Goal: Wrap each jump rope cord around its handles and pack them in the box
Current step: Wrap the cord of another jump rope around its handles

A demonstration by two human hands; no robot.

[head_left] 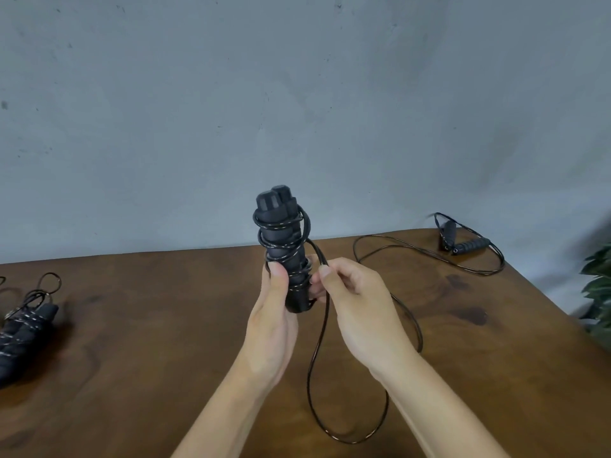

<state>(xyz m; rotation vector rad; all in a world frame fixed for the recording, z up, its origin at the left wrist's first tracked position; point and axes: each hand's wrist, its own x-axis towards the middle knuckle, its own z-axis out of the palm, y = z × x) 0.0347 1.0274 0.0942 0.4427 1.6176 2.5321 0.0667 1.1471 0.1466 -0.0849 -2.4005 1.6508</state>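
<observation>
Head view, looking forward and down over a brown wooden table (165, 325) set against a grey wall (231, 94).

Centre: my left hand (272, 322) grips the lower end of a pair of black handles (282, 246), held upright and side by side above the table; the thumb lies across their front and the fingers curl round the back, clamped on the handles. Several turns of the black cord (315, 368) already circle the pair, from near the top caps down to the thumb.

At 3 o'clock of the handles, touching distance away: my right hand (358, 309). Its thumb and forefinger are closed together, pinching the cord just beside the handles. From this pinch the free cord drops toward 6 o'clock, forms a long loop on the table between my forearms, and runs back up behind the right wrist.

At 2 o'clock, near the far table edge and well apart from my hands: a second rope (463, 244), unwrapped, its two handles lying together and its cord spread loosely around them on the table.

At 9 o'clock, at the left frame edge: a wrapped rope (23, 335) lying on the table, cord wound around its handles, partly cut off by the frame.

At 3 o'clock, far right edge: green plant leaves (600, 285).
</observation>
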